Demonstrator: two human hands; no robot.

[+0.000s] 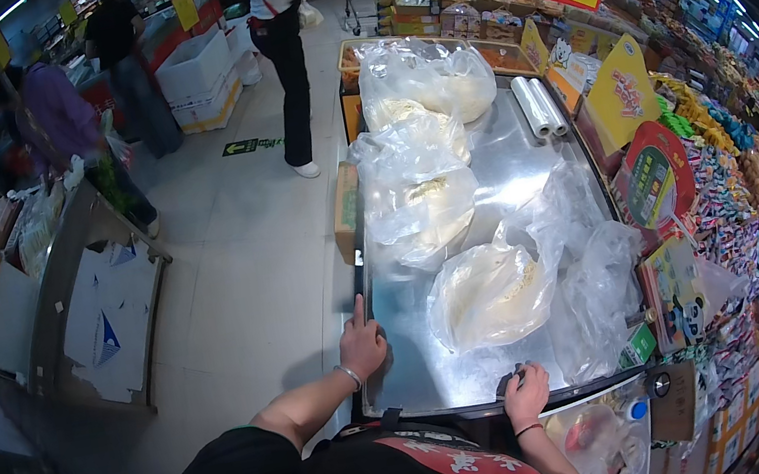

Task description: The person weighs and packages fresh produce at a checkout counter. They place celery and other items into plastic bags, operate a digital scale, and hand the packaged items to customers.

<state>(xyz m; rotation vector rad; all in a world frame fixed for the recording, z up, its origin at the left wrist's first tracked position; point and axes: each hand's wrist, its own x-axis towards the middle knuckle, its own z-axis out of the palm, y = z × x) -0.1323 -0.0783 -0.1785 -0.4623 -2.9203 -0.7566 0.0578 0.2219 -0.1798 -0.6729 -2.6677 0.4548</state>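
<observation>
My left hand (362, 345) rests at the left edge of a stainless steel table (415, 375), its index finger stretched along the dark rim. Whether the other fingers grip that rim is hidden. At the near edge, the fingers of my right hand (530, 390) close over a small black object (507, 383), too covered to name. A clear plastic bag of pale, powdery food (489, 297) lies just beyond my right hand, its top loosely gathered. Farther up the left side are two more such bags, the nearer bag (424, 210) and the far bag (424, 80). Crumpled clear plastic (596, 298) spreads along the right.
Two rolls of clear plastic (539, 106) lie at the table's far right. A red paddle-shaped sign (656, 174) and packaged sweets (717, 208) line the right. A white bin (605, 437) stands below the near edge. Several people are in the aisle (222, 249), one walking person (285, 48) among them.
</observation>
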